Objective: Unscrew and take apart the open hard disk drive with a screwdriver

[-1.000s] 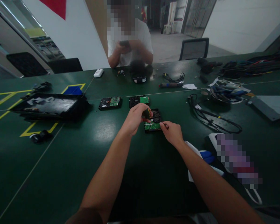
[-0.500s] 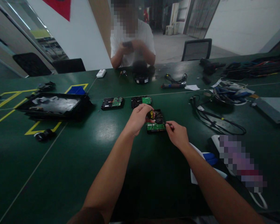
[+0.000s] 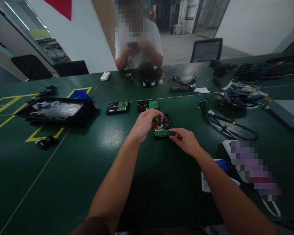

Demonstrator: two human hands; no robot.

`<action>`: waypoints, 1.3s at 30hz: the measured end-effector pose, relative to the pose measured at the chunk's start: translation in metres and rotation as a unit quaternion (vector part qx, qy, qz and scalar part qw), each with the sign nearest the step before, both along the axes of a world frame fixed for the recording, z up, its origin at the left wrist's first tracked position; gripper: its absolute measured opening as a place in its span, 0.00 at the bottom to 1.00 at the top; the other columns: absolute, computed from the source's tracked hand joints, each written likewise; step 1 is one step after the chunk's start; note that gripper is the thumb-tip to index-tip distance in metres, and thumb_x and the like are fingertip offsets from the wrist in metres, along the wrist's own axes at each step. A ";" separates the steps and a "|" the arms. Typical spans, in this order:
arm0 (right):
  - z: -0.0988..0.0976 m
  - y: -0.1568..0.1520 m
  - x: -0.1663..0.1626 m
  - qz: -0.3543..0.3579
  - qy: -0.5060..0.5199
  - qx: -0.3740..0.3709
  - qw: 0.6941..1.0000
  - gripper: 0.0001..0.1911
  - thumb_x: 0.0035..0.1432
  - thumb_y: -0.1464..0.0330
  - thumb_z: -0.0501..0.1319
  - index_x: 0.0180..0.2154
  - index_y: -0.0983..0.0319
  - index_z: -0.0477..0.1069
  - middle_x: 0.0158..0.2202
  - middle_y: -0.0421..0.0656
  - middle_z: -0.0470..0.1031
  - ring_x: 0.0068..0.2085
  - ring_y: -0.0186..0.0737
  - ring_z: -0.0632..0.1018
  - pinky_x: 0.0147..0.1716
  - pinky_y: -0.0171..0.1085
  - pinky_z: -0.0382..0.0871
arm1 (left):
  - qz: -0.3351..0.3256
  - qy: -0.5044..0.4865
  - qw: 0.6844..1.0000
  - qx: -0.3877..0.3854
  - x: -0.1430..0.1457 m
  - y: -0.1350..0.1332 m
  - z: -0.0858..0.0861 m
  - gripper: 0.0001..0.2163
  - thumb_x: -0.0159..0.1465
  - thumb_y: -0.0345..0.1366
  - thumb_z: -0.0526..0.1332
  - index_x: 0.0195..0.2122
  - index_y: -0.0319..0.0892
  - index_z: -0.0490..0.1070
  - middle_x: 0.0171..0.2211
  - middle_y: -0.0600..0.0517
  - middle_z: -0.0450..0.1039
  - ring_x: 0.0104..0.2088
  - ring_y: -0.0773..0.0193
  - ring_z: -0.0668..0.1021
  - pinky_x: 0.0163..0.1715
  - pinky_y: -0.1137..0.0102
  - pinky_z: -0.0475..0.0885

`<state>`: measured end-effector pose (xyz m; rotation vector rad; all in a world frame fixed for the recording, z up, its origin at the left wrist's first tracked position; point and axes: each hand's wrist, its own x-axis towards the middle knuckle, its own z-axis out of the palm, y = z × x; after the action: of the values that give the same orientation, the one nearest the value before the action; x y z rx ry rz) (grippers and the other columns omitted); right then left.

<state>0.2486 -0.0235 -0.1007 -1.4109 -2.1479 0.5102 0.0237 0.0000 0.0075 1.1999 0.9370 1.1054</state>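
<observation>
A hard drive (image 3: 167, 121) with a green circuit board (image 3: 160, 132) facing up lies on the table in front of me. Over its left part is my left hand (image 3: 147, 123), fingers closed around a small yellow-and-black tool (image 3: 157, 120) that looks like a short screwdriver; its tip is hard to make out. My right hand (image 3: 183, 137) pinches the drive's near right corner between thumb and fingers. Just behind sits a second hard drive (image 3: 154, 104), partly covered by my left hand. A third hard drive (image 3: 117, 107) rests farther left, board side up.
A black tray (image 3: 56, 111) stands left on the green table (image 3: 88, 169). Cables (image 3: 225, 125) and a wire bundle (image 3: 243, 96) lie right, near a grey metal box (image 3: 287, 112). A blue-and-white item (image 3: 221, 164) is beside my right forearm. A person (image 3: 139, 45) sits opposite.
My right hand has shifted slightly left and down, and its fingers now reach onto the drive's corner and board edge. My left hand stays nearly in place with the tool.
</observation>
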 end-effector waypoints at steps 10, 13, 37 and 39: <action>-0.001 0.003 0.002 0.001 0.033 -0.027 0.999 0.19 0.65 0.62 0.64 0.57 0.54 0.75 0.37 0.42 0.77 0.33 0.37 0.75 0.33 0.38 0.70 | 0.027 -0.013 1.000 0.001 -0.001 0.001 0.002 0.05 0.64 0.36 0.58 0.33 0.41 0.71 0.32 0.49 0.73 0.35 0.62 0.78 0.30 0.68 0.77; -0.003 0.003 0.002 0.005 0.041 -0.024 0.999 0.20 0.65 0.61 0.64 0.57 0.54 0.75 0.37 0.42 0.77 0.33 0.37 0.75 0.33 0.38 0.70 | 0.018 -0.009 1.000 0.011 0.001 0.002 0.000 0.06 0.65 0.38 0.60 0.34 0.42 0.72 0.33 0.48 0.74 0.37 0.61 0.78 0.31 0.68 0.77; -0.005 0.001 -0.001 -0.005 0.045 -0.032 0.998 0.21 0.65 0.60 0.63 0.58 0.53 0.74 0.38 0.41 0.78 0.33 0.37 0.76 0.34 0.38 0.71 | 0.004 0.007 1.000 -0.002 0.001 0.001 -0.003 0.10 0.63 0.39 0.58 0.31 0.40 0.75 0.38 0.45 0.74 0.38 0.61 0.76 0.29 0.70 0.74; -0.005 0.002 0.000 -0.005 0.043 -0.032 0.999 0.21 0.65 0.60 0.63 0.58 0.54 0.74 0.38 0.41 0.78 0.32 0.37 0.76 0.33 0.38 0.71 | 0.006 -0.001 1.000 -0.013 0.001 0.000 -0.002 0.09 0.63 0.39 0.59 0.33 0.40 0.75 0.37 0.46 0.73 0.38 0.61 0.75 0.28 0.70 0.74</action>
<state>0.2481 -0.0218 -0.1056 -1.4066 -2.0721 0.6288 0.0250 0.0003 0.0059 1.1719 0.9557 1.1006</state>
